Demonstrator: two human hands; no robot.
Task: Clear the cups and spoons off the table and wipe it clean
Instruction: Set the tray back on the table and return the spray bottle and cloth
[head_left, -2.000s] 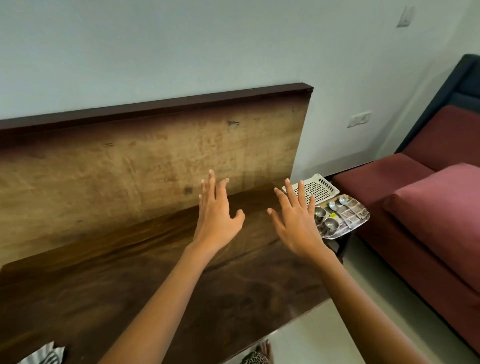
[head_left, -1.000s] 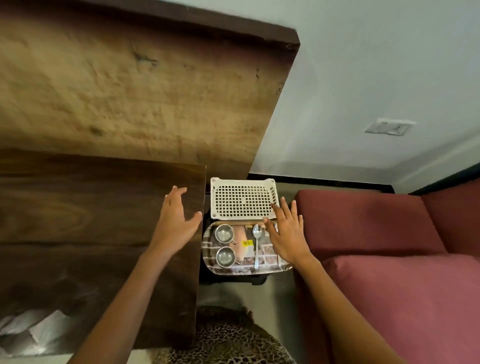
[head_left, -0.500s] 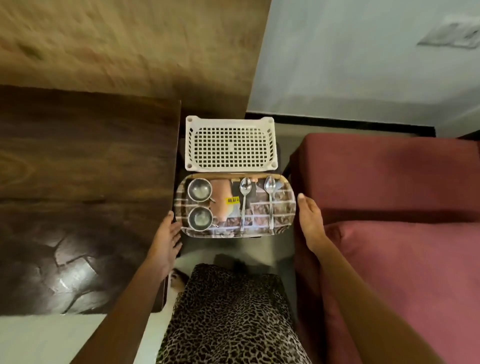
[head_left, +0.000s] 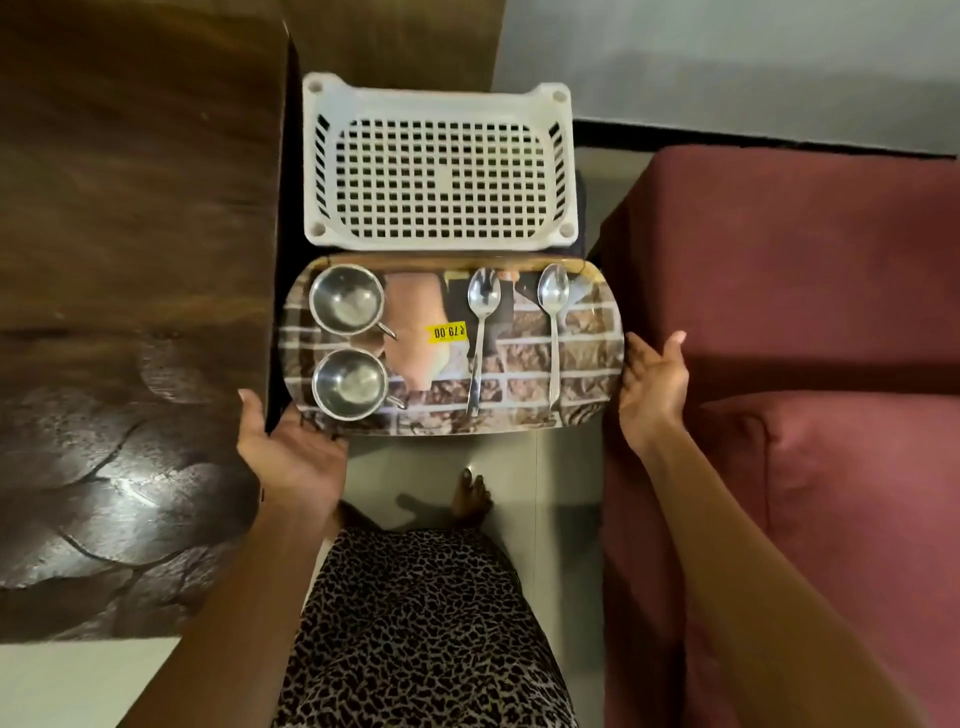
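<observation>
Both hands are open, palms turned inward, and hold nothing. The left hand (head_left: 291, 452) sits at the near left corner of the printed tray (head_left: 587, 410), its fingers at or just under the rim; actual contact cannot be confirmed. The right hand (head_left: 652, 387) stands just beside the tray's right edge, fingers extended, apparently not touching it. Between the hands, the tray carries the task items: two steel cups (head_left: 347, 304) (head_left: 350, 383) stacked one beyond the other on the side nearest the left hand, and two spoons (head_left: 480, 338) (head_left: 553, 332) lying parallel, bowls pointing away, on the side nearest the right hand. A yellow price sticker (head_left: 445, 331) lies between cups and spoons. Beyond the tray, touching its far edge, rests an empty white perforated basket (head_left: 441, 166). Outboard of the left hand lies the dark wooden table (head_left: 130, 260); outboard of the right hand, a maroon sofa (head_left: 779, 286). Task status, as judged from this view: no cup or spoon has been lifted, the basket has received nothing, and no wiping cloth is visible. Clearing and wiping both remain to be done.
</observation>
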